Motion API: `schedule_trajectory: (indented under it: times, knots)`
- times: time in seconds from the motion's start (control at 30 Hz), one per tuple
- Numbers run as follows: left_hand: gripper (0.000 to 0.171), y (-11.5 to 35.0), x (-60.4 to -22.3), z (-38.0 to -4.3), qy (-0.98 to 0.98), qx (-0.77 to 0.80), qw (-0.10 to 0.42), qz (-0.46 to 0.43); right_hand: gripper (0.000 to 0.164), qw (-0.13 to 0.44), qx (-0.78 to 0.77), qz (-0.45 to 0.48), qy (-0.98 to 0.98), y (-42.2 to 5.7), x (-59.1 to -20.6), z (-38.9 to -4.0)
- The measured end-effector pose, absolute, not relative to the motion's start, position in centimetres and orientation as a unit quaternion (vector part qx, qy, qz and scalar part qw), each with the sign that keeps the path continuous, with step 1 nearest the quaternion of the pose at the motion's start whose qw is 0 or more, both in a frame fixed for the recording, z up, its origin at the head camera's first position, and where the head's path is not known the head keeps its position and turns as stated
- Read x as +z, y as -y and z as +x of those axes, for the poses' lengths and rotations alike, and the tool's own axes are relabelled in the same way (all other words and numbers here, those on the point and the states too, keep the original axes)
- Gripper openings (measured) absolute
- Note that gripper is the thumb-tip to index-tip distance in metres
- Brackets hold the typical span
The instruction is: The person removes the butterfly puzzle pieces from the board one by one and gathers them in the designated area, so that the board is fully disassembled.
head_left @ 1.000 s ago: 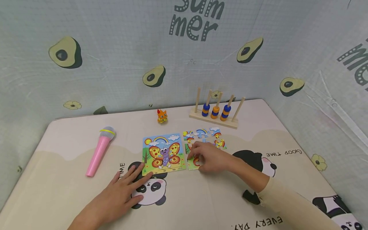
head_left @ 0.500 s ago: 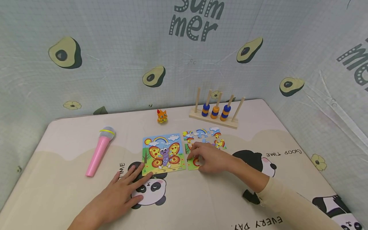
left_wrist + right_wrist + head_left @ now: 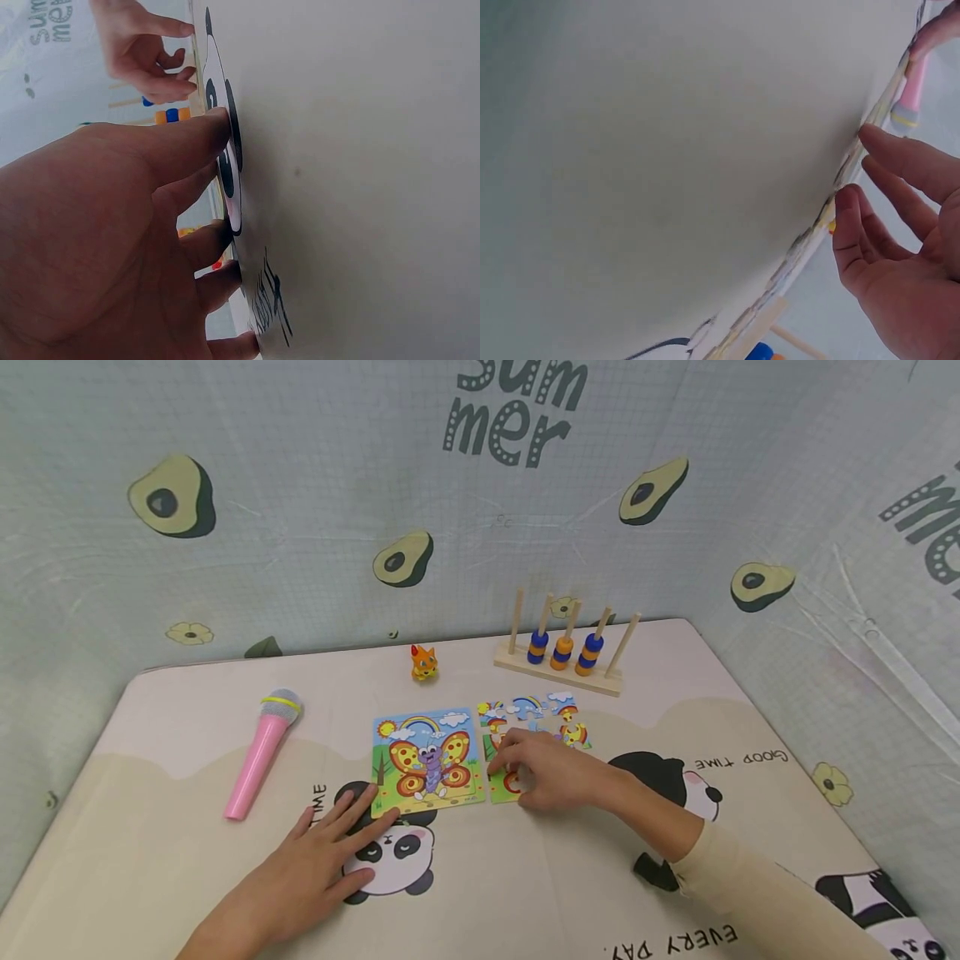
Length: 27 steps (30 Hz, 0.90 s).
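My left hand [image 3: 311,877] lies on the tablecloth with fingers spread, its fingertips at the lower left edge of a square butterfly picture board [image 3: 431,764]. Right of that board lies a group of jigsaw pieces [image 3: 527,706] with the same kind of picture, small gaps between some. Above its lower left part is my right hand [image 3: 555,768], fingers curved down. The index finger and thumb are at opposite sides of a green jigsaw piece with a red spiral [image 3: 512,783]. In the right wrist view the right hand's fingertips [image 3: 847,196] meet the surface. This hand hides several pieces.
A pink toy microphone [image 3: 258,760] lies at the left. Toward the back stand a small orange fox figure [image 3: 423,663] and a wooden peg rack [image 3: 558,675] with blue and orange beads. A grey curtain [image 3: 300,510] printed with avocados hangs behind the table.
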<state>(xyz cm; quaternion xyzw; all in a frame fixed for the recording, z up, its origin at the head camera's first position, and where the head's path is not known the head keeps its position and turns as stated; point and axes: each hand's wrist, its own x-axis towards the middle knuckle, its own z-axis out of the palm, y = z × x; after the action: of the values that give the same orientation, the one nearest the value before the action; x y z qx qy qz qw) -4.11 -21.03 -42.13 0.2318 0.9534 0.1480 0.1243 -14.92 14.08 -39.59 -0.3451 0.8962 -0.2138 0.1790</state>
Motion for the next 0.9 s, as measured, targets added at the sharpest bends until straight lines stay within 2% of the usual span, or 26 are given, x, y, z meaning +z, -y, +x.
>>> schedule_trajectory:
  times: [0.37,0.9]
  knots:
    - [0.067,21.0,-41.9,-4.0,-0.952,0.152,0.124,0.237,0.041,0.15,-0.228,-0.391,-0.879,-12.4,-39.0,-15.5]
    - [0.066,21.1,-41.8,-4.1,-0.95,0.158,0.129,0.238,0.048,0.204,-0.218,-0.399,-0.867,-6.8,-39.3,-16.2]
